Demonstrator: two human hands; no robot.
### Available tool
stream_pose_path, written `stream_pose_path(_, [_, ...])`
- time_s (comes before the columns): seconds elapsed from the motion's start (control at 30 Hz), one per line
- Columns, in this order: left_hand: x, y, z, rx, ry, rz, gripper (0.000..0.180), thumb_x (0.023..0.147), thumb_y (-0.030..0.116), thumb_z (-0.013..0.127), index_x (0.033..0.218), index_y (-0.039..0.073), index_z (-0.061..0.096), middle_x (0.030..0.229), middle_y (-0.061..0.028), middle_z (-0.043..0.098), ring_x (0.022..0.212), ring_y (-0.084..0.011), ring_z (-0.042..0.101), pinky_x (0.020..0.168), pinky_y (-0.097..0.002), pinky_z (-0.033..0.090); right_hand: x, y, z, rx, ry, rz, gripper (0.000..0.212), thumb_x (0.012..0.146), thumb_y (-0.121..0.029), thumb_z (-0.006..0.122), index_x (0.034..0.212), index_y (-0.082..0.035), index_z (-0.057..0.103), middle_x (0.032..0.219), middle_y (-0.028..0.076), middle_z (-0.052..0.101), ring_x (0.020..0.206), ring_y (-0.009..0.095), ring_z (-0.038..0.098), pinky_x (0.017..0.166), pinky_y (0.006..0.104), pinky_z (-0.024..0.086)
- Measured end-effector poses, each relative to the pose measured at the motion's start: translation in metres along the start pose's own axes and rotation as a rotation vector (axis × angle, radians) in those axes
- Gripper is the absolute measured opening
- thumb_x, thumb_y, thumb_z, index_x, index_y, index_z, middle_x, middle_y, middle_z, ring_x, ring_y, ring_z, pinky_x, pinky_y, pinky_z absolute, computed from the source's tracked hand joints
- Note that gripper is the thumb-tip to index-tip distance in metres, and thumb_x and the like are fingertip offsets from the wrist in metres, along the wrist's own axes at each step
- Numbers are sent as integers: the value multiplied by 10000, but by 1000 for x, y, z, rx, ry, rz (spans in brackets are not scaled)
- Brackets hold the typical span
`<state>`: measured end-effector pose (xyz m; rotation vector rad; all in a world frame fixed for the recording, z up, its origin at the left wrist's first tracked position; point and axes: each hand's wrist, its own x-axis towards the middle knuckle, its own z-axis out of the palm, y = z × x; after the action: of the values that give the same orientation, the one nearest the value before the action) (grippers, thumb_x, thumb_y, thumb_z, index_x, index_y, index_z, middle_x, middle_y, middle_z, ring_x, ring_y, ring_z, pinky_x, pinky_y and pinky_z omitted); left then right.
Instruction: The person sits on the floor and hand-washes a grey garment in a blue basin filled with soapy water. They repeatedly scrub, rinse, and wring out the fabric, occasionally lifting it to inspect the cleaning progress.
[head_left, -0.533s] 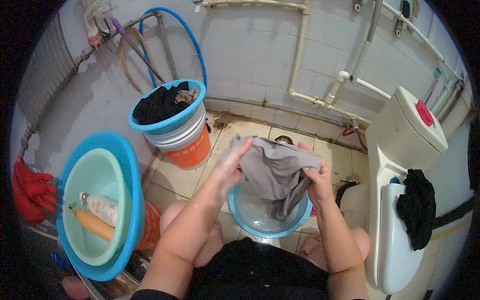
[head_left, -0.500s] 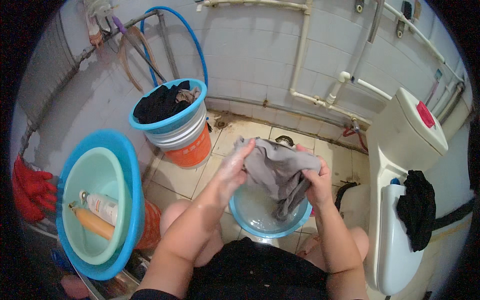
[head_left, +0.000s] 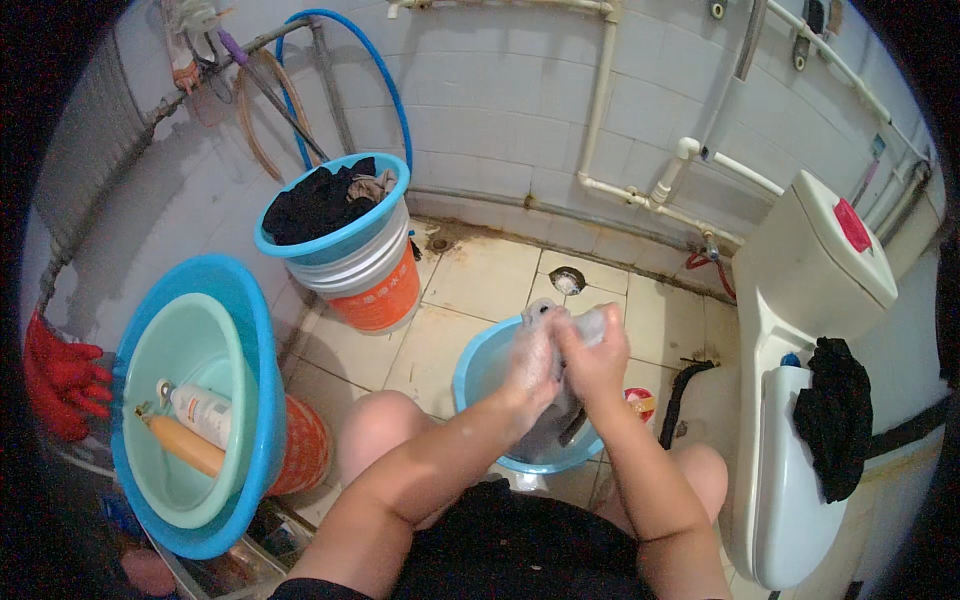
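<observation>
Over a blue basin [head_left: 463, 385] on the tiled floor, both hands are closed on a grey, wet cloth [head_left: 588, 323]. My left hand [head_left: 537, 358], streaked with suds, presses against my right hand [head_left: 598, 352], and the cloth is bunched between them. Most of the cloth is hidden by the fingers; a darker end hangs down toward the cloudy water in the basin. The garment's kind does not show.
At left, a pale green basin [head_left: 150, 350] with bottles [head_left: 205, 412] sits inside a larger blue basin [head_left: 190, 548]. Beyond stands a bucket [head_left: 375, 305] topped by a basin of dark clothes [head_left: 315, 205]. At right is a toilet [head_left: 800, 260] with a black cloth [head_left: 838, 415] on its lid.
The grey cloth was spread between my two separated hands; now they have come together and it is bunched up. A red-and-white container shows beside the basin.
</observation>
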<state>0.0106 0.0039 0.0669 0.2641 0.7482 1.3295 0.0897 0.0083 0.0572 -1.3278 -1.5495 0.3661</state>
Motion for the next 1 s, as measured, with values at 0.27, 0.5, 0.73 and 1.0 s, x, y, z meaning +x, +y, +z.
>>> stream_pose_path(0.27, [24, -12, -36, -172, -96, -142, 210, 892, 272, 468, 958, 83, 530, 893, -59, 586, 840, -191, 590, 816, -340, 474, 6, 15, 4, 149, -50, 207, 289, 747, -239, 692, 786, -45, 481, 700, 104, 578, 645, 208, 564, 592, 327, 444])
stream_pose_path(0.5, [18, 22, -32, -15, -75, -74, 306, 908, 331, 459, 1073, 82, 524, 1064, -106, 595, 981, -273, 574, 892, -433, 436, 18, 70, 6, 513, 102, 336, 180, 825, -129, 600, 865, -34, 453, 728, 86, 590, 665, 150, 562, 615, 287, 450])
stream_pose_path(0.73, [50, 10, -50, 268, -46, 37, 275, 894, 354, 512, 1008, 104, 521, 835, -33, 564, 715, -180, 575, 617, -297, 493, -33, -5, 10, 94, -207, -388, 182, 774, -198, 645, 828, -62, 536, 799, 137, 576, 739, 335, 567, 639, 416, 457])
stream_pose_path(1.0, [11, -26, -31, -51, 19, -170, 245, 888, 293, 477, 1001, 91, 555, 955, -59, 592, 868, -173, 574, 756, -361, 474, -8, 13, 7, -13, -22, -5, 314, 809, -300, 614, 705, -29, 496, 613, 148, 525, 552, 317, 503, 517, 388, 409])
